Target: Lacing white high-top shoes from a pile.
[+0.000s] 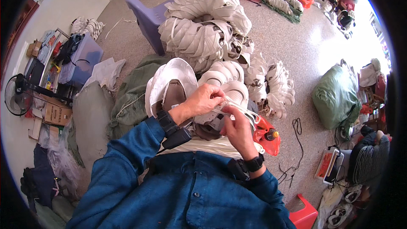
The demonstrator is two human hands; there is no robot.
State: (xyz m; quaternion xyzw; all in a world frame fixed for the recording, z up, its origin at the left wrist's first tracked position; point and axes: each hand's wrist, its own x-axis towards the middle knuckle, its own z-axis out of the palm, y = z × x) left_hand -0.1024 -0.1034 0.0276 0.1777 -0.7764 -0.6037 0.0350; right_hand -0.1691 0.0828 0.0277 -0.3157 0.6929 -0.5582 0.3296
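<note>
In front of my body sits a group of white shoe uppers (235,91). Above the nearest ones, my left hand (200,101) is closed in a pinch on a thin white shoelace. Just to its right and nearer to me, my right hand (240,132) has its thumb and fingers pinched on a lace too. Loose lace loops (246,111) trail to the right of the fingers. To the left of my left hand stand white uppers with a brown lining (174,92). A bundle of white laces (199,146) lies across my lap.
Stacked white uppers (207,25) rise beyond my hands beside a purple chair (148,19). More uppers (280,87) lie right of them. An orange bag (265,131) holds a bottle. A black cord (298,138) crosses the floor. Green sacks (337,95) and a red stool (304,214) stand right.
</note>
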